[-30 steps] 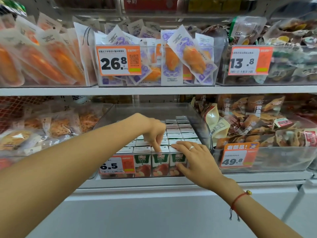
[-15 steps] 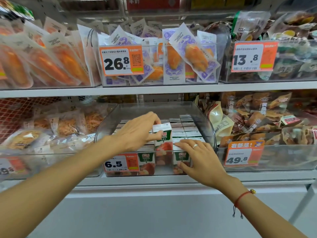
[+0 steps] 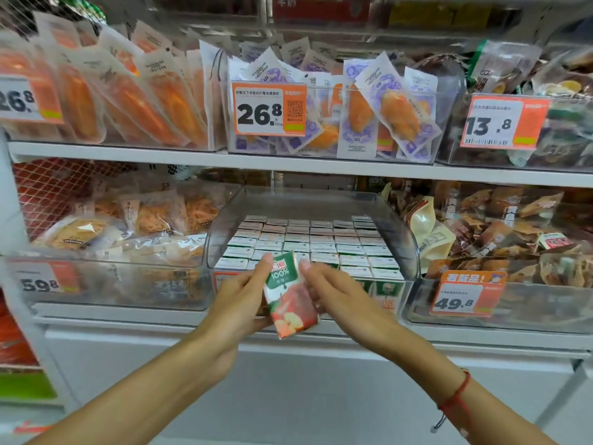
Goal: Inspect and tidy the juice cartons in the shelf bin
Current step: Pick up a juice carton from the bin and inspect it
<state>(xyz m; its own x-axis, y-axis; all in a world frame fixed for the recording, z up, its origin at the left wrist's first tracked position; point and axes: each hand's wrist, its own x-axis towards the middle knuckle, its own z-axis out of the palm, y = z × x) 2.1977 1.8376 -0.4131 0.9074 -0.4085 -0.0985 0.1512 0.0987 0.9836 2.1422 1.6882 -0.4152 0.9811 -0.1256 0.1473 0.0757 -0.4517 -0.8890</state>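
Both hands (image 3: 244,303) around tilted carton (image 3: 288,300)

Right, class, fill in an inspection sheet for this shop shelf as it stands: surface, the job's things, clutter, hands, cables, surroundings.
Surface: white shelf carrying clear bins.
Job's things: one juice carton held tilted in front of the shelf bin; the other cartons stand in neat rows inside.
Clutter: nothing seen.
Hands: left hand grips the carton from its left; right hand has fingers on its right edge.
Cables: nothing seen.
Surroundings: snack packets in neighbouring bins, orange price tag reading 49.8, sealed meat packs on the upper shelf.
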